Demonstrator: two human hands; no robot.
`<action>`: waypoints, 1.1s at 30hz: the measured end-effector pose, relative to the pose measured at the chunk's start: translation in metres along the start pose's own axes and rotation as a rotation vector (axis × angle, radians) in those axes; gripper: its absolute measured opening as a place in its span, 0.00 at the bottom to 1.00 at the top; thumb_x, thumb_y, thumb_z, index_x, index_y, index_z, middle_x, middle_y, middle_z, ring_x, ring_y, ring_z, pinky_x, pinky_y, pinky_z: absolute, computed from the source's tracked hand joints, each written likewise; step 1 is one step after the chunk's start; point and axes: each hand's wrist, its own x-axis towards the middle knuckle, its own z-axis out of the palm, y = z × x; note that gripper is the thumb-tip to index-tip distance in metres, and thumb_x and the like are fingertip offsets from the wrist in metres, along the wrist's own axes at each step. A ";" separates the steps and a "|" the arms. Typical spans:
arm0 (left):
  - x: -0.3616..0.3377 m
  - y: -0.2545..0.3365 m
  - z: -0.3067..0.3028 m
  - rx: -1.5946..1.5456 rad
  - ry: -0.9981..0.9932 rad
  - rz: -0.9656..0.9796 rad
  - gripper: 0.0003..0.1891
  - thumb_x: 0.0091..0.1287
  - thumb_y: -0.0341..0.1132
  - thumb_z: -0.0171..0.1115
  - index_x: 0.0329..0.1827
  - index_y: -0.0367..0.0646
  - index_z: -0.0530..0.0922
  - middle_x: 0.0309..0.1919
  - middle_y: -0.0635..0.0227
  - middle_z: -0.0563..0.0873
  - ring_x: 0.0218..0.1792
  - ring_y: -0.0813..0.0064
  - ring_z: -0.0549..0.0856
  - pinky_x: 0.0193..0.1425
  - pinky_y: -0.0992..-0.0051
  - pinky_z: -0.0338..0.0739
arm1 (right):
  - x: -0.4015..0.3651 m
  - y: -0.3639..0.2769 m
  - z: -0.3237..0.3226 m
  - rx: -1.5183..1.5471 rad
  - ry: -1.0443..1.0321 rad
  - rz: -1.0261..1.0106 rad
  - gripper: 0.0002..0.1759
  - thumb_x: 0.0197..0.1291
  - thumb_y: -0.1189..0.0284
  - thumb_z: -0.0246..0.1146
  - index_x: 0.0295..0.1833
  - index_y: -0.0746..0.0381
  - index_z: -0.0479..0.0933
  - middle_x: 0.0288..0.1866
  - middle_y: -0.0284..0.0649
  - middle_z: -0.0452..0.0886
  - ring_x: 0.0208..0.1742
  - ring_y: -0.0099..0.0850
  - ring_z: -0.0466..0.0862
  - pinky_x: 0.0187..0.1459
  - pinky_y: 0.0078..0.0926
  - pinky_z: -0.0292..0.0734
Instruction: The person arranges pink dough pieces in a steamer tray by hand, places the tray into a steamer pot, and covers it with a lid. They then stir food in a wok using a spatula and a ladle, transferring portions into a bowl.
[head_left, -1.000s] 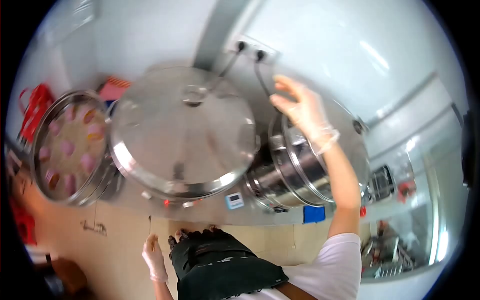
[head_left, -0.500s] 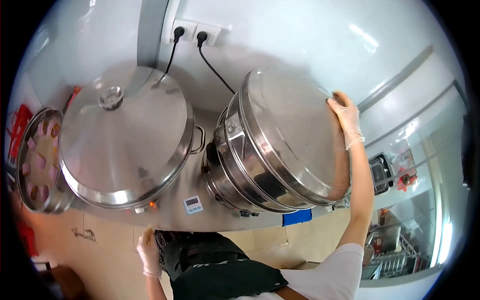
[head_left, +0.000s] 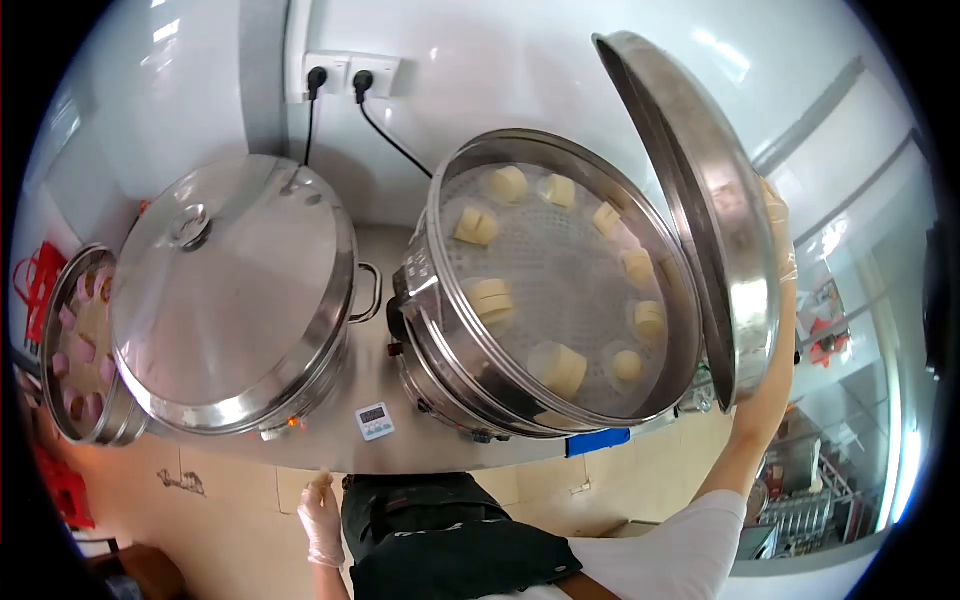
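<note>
My right hand point(head_left: 778, 232), in a clear glove, grips the large steel lid point(head_left: 745, 215), its fingers partly hidden behind it. The lid stands steeply tilted beside the right rim of the open round steamer point(head_left: 690, 385). Inside, several pale cream steamed buns point(head_left: 565, 371) sit spaced apart on a perforated tray point(head_left: 545, 262), mostly around its edge. My left hand point(head_left: 320, 520), also gloved, hangs low in front of the counter with its fingers curled in and nothing seen in them.
A second steamer under a closed lid point(head_left: 235, 290) stands to the left. Beyond it is a round pan point(head_left: 48, 350) of pink and yellow pieces. A white timer point(head_left: 375, 421) lies on the counter point(head_left: 330, 452). Two plugged-in black cords point(head_left: 390, 135) run from the wall; a blue cloth point(head_left: 597, 442) hangs at the edge.
My right hand has lifted the lid off the right steamer and swung it rightward and up, uncovering the buns. My left hand has shifted slightly right and down.
</note>
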 end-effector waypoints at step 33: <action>0.050 -0.016 -0.054 0.011 -0.038 0.025 0.13 0.65 0.22 0.57 0.50 0.38 0.83 0.41 0.53 0.87 0.44 0.56 0.87 0.51 0.67 0.80 | -0.038 0.005 0.128 -0.387 -0.001 -0.020 0.34 0.56 0.61 0.70 0.63 0.72 0.73 0.61 0.53 0.80 0.63 0.36 0.79 0.64 0.27 0.70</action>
